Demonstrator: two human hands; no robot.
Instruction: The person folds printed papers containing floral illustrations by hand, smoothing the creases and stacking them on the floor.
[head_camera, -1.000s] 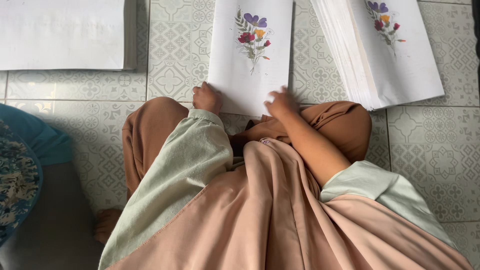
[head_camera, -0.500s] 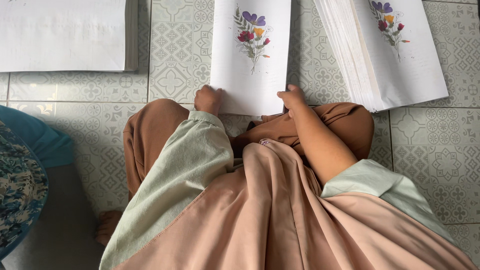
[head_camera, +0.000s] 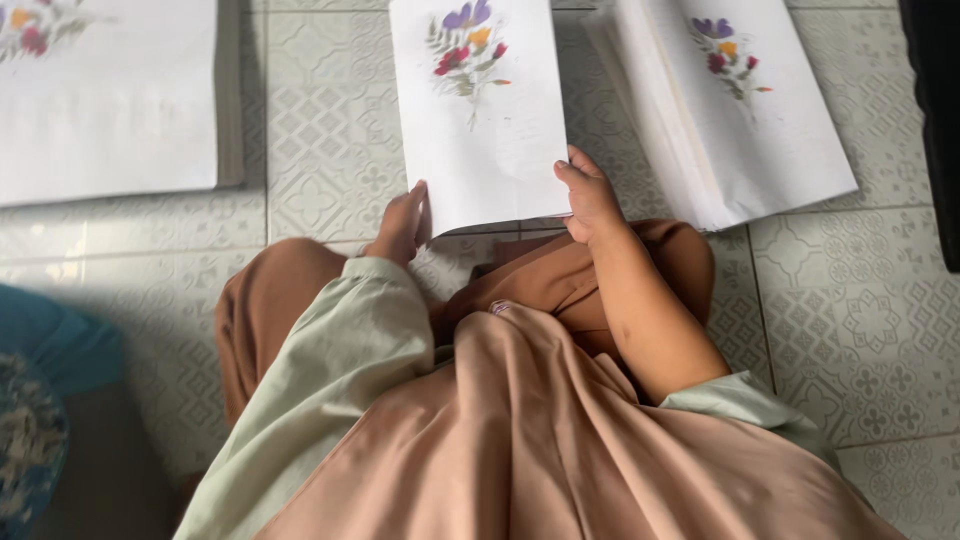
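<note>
The tiled floor (head_camera: 320, 130), pale with an embossed pattern, carries everything in view. The person sits on it with knees drawn up, in brown trousers, a pale green sleeve on each arm and a long tan cloth over the chest.

At the far left edge of the floor lies a thick stack of white sheets (head_camera: 110, 110), a small flower print showing at its top left corner. At the far right lies a second stack (head_camera: 740, 110), fanned along its left side, its top sheet bearing a purple, yellow and red flower print.

Between the two stacks, just beyond the knees, is a single white printed sheet (head_camera: 480, 110) with the same flower motif near its top. It is apart from the left stack and just beside the right one.

The left hand (head_camera: 402, 225) holds the sheet's lower left corner, fingers closed against the edge. The right hand (head_camera: 592, 200) grips the lower right edge, thumb on top of the paper, fingers curled behind.

A blue patterned fabric item (head_camera: 40, 400) sits at the near left edge.
</note>
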